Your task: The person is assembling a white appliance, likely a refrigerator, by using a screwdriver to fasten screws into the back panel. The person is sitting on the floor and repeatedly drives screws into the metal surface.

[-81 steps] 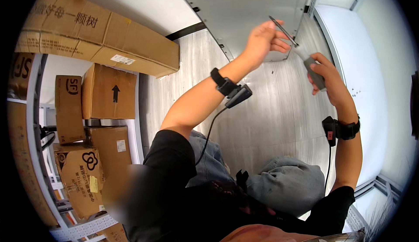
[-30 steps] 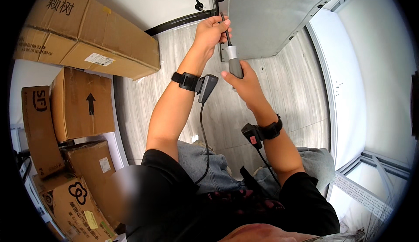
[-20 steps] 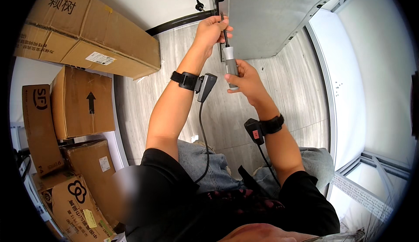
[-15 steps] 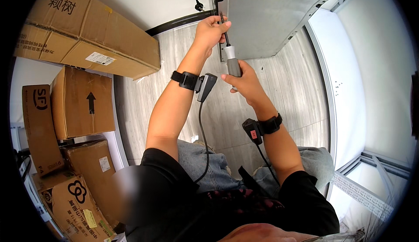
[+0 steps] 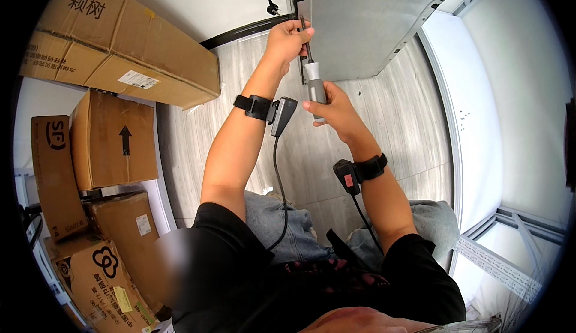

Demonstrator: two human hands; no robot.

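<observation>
Hands (image 5: 285, 44) hold a thick-handled, slender-shafted screwdriver (image 5: 316, 90).

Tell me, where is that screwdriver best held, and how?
Probably by its thick grey handle, coming from the person's right: the screwdriver points that end back toward the person, with the right hand around it, while the left hand is at the thin shaft.

Metal panel (image 5: 366, 27) cut off @ top; screwdriver (image 5: 312, 72) tip contact unclr.

Black arrow (image 5: 125, 140) on brown box (image 5: 143, 168), dark characters (image 5: 86, 5) on long carton (image 5: 165, 55)
</observation>
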